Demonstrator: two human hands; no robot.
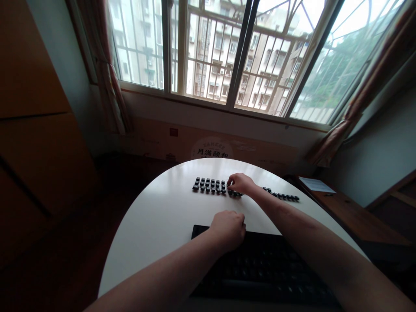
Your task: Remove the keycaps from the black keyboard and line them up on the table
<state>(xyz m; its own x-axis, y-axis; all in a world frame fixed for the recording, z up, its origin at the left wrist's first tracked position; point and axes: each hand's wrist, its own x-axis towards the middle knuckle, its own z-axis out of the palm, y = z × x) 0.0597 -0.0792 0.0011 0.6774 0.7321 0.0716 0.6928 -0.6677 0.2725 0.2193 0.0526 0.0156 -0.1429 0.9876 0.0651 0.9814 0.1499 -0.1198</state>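
Observation:
A black keyboard (pixel 256 268) lies on the white round table (pixel 152 229), partly hidden by my forearms. My left hand (pixel 227 229) is closed in a loose fist over the keyboard's far edge; its curled fingers hide whatever may be in them. Farther back, small black keycaps (pixel 208 185) are set out in short rows. At the right end of these rows, my right hand (pixel 240 183) reaches down with thumb and fingers pinched at a keycap. Beyond my right wrist, another line of keycaps (pixel 282 196) runs off to the right.
Past the table's far edge, a large printed cardboard box (pixel 149 138) leans under the barred window (pixel 208 56). On the right stands a brown wooden desk (pixel 367 221) with a white sheet (pixel 316 185) on it. Wooden cabinets (pixel 39 160) rise on the left.

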